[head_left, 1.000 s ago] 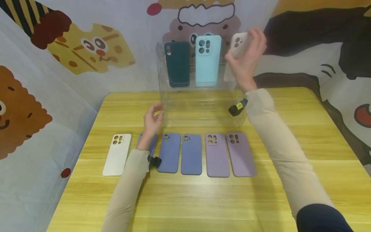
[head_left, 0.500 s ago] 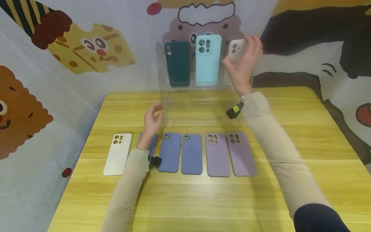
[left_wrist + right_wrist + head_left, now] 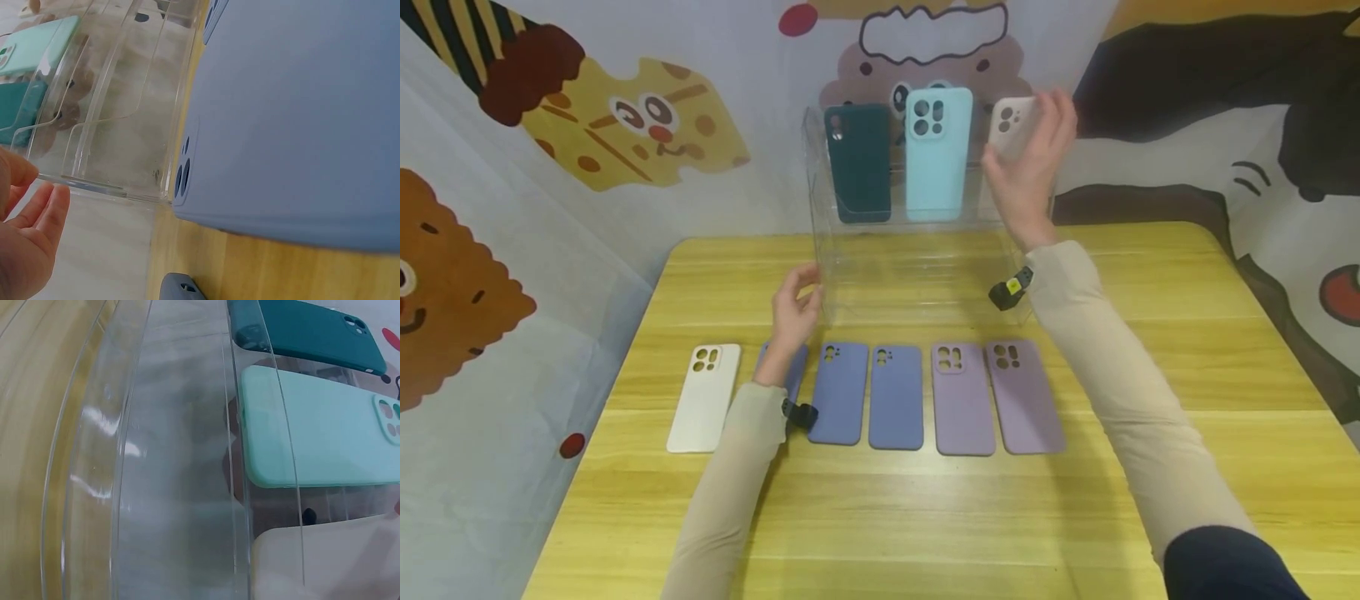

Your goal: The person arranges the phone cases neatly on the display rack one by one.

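My right hand (image 3: 1033,171) grips an off-white phone case (image 3: 1009,125) by its sides. The case stands upright at the right of the top tier of a clear plastic display rack (image 3: 917,279). In the right wrist view its lower end (image 3: 312,556) sits behind the tier's clear front lip. A pale mint case (image 3: 938,158) and a dark green case (image 3: 859,167) lean on the same tier to its left. My left hand (image 3: 795,312) holds the rack's left side edge; in the left wrist view the thumb and fingertips (image 3: 59,194) meet that edge.
In front of the rack lies a row of phone cases: a white case (image 3: 703,400), several blue cases (image 3: 896,400) and two mauve cases (image 3: 964,404). My left forearm partly covers one blue case. A cartoon-print cloth (image 3: 760,50) hangs behind the wooden table (image 3: 895,525).
My right hand has moved slightly down and left, lowering the off-white case onto the top tier. The left hand stays at the rack's side.
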`<state>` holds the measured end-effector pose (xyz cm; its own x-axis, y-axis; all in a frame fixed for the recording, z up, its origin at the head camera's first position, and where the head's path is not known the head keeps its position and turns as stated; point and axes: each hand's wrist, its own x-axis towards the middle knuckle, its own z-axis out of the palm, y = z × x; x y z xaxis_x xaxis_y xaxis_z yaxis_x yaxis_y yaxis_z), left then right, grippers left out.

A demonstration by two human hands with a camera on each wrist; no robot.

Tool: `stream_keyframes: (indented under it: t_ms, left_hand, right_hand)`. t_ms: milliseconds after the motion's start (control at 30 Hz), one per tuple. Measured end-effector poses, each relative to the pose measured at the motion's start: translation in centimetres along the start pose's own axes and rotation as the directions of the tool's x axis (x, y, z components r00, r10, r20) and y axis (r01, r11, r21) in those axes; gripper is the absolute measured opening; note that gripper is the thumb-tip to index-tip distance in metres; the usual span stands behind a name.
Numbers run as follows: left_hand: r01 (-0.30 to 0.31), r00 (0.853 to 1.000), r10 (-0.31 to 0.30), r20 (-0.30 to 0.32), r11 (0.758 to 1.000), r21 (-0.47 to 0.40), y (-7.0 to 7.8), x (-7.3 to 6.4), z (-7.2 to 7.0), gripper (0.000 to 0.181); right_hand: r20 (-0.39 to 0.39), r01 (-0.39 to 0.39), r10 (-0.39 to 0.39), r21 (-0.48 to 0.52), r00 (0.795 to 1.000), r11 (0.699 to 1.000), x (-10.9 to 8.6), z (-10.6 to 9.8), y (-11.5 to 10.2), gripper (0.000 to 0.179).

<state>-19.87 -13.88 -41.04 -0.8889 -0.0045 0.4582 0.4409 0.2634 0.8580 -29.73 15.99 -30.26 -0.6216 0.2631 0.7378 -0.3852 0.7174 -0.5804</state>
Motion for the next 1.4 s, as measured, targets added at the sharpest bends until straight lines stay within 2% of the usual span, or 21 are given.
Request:
stream_keyframes:
  t_ms: [200, 433, 633, 833, 1033, 1400]
  left_hand:
    - [-0.004, 1.000, 0.004, -0.001, 1.000, -0.004, 0.2, 0.0, 0.1, 0.028]
    - [-0.014, 1.000, 0.014, -0.011, 1.000, 0.009, 0.1, 0.0, 0.2, 0.029]
    - [-0.007, 1.000, 0.007, -0.015, 1.000, -0.001, -0.1, 0.0, 0.2, 0.029]
    - [-0.003, 1.000, 0.003, -0.012, 1.000, -0.008, -0.1, 0.0, 0.3, 0.028]
    - [-0.007, 1.000, 0.007, -0.014, 1.000, -0.012, -0.1, 0.1, 0.4, 0.028]
    - [0.011, 1.000, -0.012, -0.025, 0.999, -0.038, 0.0, 0.0, 0.4, 0.028]
  right_hand:
    - [-0.005, 0.088, -0.088, 0.055, 0.996, 0.995, -0.5, -1.2, -0.1, 0.062]
    - [0.069, 0.030, -0.035, 0.083, 0.997, 0.996, -1.7, -3.2, -0.6, 0.060]
    - [0.074, 0.074, -0.082, 0.107, 0.994, 0.991, -3.4, -4.4, -0.3, 0.058]
    - [0.138, 0.008, -0.030, 0.160, 0.990, 0.987, -5.9, -6.1, 0.3, 0.061]
    - [0.203, -0.042, 0.009, 0.161, 0.979, 0.986, -8.8, -7.3, 1.3, 0.064]
    - [0.305, -0.012, -0.031, 0.137, 0.952, 0.991, -13.7, -8.7, 3.4, 0.068]
